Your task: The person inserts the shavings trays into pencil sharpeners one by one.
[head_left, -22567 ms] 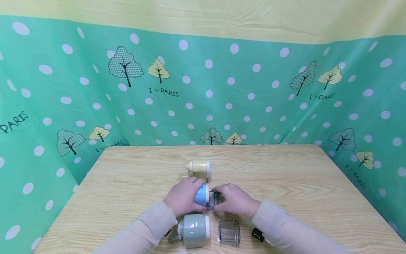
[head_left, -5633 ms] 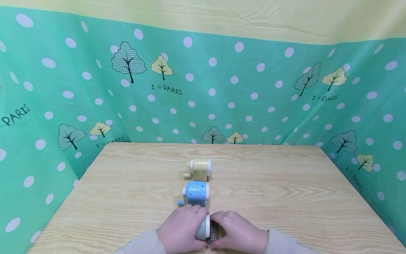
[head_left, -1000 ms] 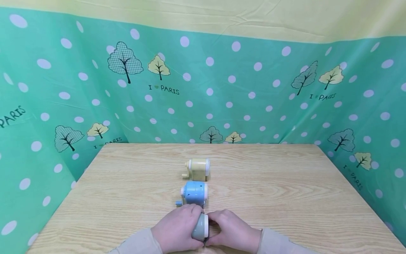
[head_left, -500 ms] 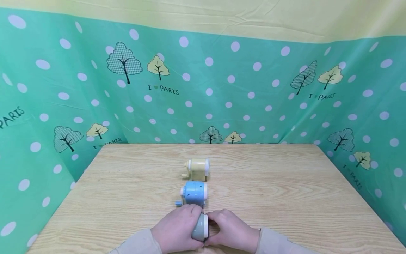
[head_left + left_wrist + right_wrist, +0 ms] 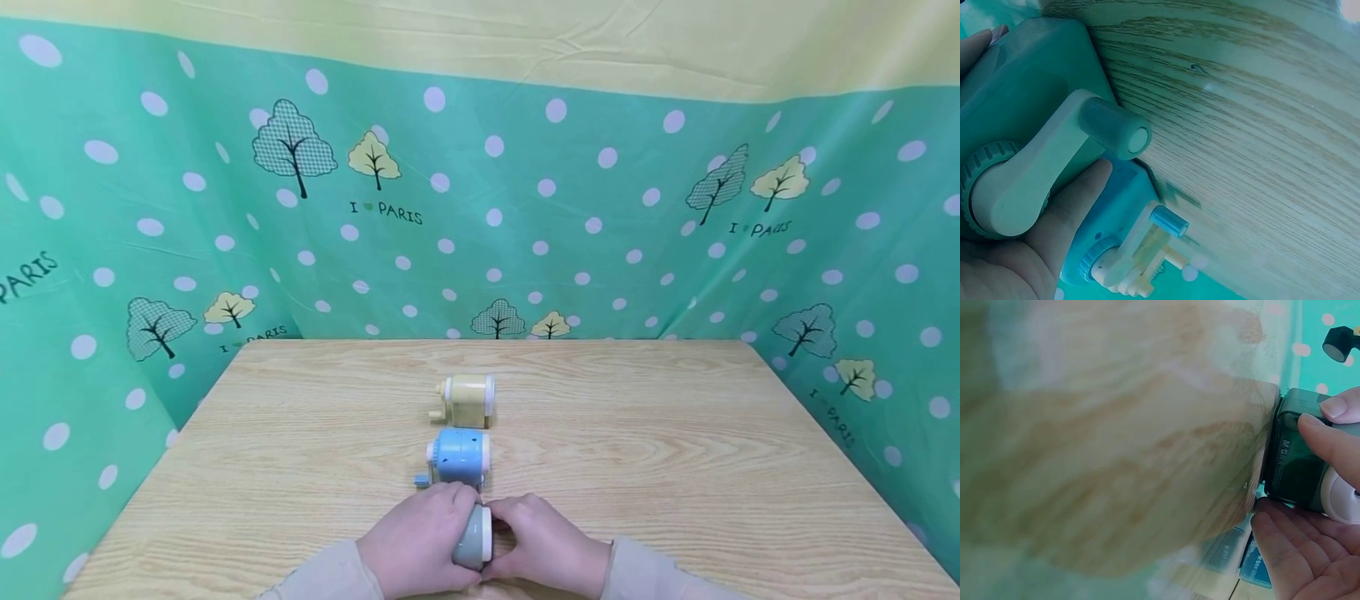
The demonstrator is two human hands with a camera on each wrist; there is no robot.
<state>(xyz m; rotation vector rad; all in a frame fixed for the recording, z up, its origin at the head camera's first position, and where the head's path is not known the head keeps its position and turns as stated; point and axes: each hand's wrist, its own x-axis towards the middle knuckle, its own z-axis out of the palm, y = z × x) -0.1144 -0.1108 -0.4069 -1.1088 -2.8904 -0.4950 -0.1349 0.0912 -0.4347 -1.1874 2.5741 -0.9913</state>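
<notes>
My left hand point(image 5: 416, 533) grips the body of a grey-green hand-crank pencil sharpener point(image 5: 472, 542) near the table's front. Its crank point(image 5: 1041, 169) and ridged dial show in the left wrist view, beside a straight finger. From the other side, my right hand point(image 5: 553, 543) holds the white-rimmed end, thumb and index finger at opposite sides. In the right wrist view the dark see-through shavings drawer point(image 5: 1297, 456) sits in the sharpener between the fingers. Right behind the left hand stands a blue pencil sharpener point(image 5: 461, 452), its lower part overlapped by the knuckles.
Farther back, a cream-yellow pencil sharpener point(image 5: 471, 400) lines up behind the blue one, cranks pointing left. All of them are on a wood-grain table point(image 5: 637, 433). A green dotted curtain point(image 5: 525, 208) hangs along its back and sides.
Earlier, the hands were at the blue sharpener and the grey-green one's drawer lay apart. Then that drawer stuck partly out; now it is pushed in. Over the last second, both hands barely move.
</notes>
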